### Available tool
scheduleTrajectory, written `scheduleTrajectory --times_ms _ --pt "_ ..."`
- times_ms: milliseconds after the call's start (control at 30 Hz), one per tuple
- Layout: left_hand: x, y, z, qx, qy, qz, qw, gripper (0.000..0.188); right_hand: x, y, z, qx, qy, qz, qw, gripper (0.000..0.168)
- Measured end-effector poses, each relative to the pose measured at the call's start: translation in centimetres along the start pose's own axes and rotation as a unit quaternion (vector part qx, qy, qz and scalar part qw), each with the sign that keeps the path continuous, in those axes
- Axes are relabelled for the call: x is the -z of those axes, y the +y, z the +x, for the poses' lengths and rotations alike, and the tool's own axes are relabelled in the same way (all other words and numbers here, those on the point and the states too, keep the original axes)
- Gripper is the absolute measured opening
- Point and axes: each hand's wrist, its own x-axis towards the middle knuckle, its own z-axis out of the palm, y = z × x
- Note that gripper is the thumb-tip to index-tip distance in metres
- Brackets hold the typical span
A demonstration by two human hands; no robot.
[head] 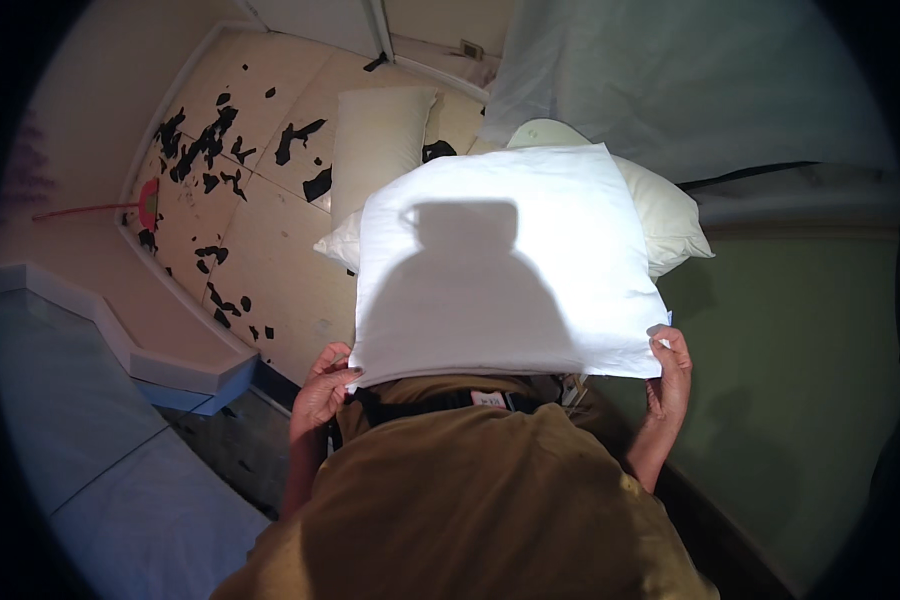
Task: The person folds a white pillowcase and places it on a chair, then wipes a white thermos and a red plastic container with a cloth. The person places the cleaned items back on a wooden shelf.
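Note:
A white pillowcase or flat cloth cover is spread out in front of my waist, with a dark shadow across its middle. My left hand pinches its near left corner between thumb and fingers. At the near right corner my right hand grips the edge, just below a small blue tag. Beneath the cloth lies a cream pillow, whose corners stick out on both sides; most of it is hidden. Whether the pillow is inside or only under the cloth, I cannot tell.
Another cream pillow lies beyond on the tiled floor. Scattered black scraps litter that floor. A red-handled tool leans by the wall. A pale blue padded surface is at left, a green surface at right, and grey sheeting hangs behind.

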Motion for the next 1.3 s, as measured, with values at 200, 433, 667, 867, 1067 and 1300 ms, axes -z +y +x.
scheduleTrajectory --times_ms 200,433,667,867,1067,1300 --pt "1.0 6.9 6.5 -0.004 0.011 -0.018 1.000 0.024 -6.8 -6.0 7.6 0.049 -0.047 -0.036 0.997 0.017" --pt "-7.2 16.7 18.8 0.039 0.049 -0.143 0.988 0.027 -14.0 -4.4 24.5 0.140 -0.079 -0.050 0.986 0.039" --pt "-6.5 3.9 21.7 -0.373 0.169 0.572 0.711 0.083 -13.7 0.7 17.3 0.411 0.114 -0.671 0.606 0.079" --pt "-5.5 4.7 23.4 -0.178 0.293 0.514 0.786 0.092 -12.8 0.0 15.5 0.151 0.108 -0.632 0.753 0.079" --pt "-3.4 7.2 24.4 -0.032 0.001 0.082 0.996 0.067 -9.9 0.5 17.2 0.063 -0.015 -0.136 0.989 0.037" --pt "-7.1 7.5 16.3 0.040 -0.104 -0.009 0.994 0.053 -3.6 2.3 11.9 -0.056 0.007 0.152 0.987 0.045"
